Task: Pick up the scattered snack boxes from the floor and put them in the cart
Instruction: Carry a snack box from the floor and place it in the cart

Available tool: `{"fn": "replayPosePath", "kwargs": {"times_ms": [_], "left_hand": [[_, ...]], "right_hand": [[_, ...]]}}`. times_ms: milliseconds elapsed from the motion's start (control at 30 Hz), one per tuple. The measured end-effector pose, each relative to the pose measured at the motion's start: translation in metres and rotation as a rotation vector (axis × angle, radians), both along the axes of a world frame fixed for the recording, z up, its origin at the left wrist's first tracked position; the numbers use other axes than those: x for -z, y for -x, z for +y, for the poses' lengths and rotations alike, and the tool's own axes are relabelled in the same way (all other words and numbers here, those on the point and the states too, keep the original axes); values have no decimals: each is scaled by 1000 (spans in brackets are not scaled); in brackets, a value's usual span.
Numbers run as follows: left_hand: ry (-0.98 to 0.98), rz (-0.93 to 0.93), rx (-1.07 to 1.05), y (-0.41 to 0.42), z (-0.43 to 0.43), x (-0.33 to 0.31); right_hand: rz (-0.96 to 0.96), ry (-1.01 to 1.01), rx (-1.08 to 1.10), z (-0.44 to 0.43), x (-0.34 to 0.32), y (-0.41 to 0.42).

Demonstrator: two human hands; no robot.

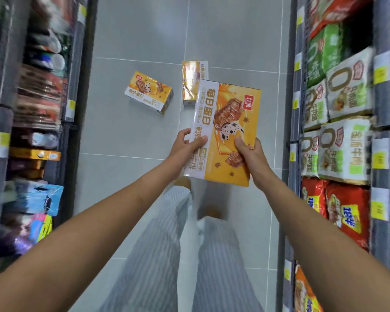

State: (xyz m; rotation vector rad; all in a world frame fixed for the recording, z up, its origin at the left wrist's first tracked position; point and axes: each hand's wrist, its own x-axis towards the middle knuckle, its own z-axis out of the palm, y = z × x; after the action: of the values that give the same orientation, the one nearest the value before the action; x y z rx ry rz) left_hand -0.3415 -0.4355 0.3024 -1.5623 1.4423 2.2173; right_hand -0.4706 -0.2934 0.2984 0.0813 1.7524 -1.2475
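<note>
I hold a large orange-and-white snack box (227,113) in front of me, above the floor, face up. My left hand (186,147) grips its near left edge and my right hand (249,154) grips its near right corner, thumb on top. Two more boxes of the same kind lie on the grey tiled floor beyond it: one tilted on its side (149,92) to the left, another (193,79) partly hidden behind the held box. No cart is in view.
I stand in a narrow aisle. Shelves of packaged goods (41,104) line the left side and shelves of noodle packs (342,113) line the right. My striped trouser legs (167,255) and feet are below the box. Grey floor tiles (144,30) stretch ahead.
</note>
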Motion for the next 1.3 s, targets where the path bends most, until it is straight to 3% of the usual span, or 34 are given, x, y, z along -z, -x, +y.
{"fn": "replayPosePath", "kwargs": {"times_ms": [267, 600, 933, 1300], "left_hand": [[103, 20, -274, -71, 47, -87], [85, 83, -744, -212, 136, -158], [145, 100, -1013, -400, 216, -214], [256, 125, -1364, -627, 426, -227]], "right_hand": [[10, 113, -178, 16, -77, -54], [54, 154, -613, 39, -160, -161], [73, 225, -984, 63, -210, -339], [37, 285, -1330, 204, -234, -579]]}}
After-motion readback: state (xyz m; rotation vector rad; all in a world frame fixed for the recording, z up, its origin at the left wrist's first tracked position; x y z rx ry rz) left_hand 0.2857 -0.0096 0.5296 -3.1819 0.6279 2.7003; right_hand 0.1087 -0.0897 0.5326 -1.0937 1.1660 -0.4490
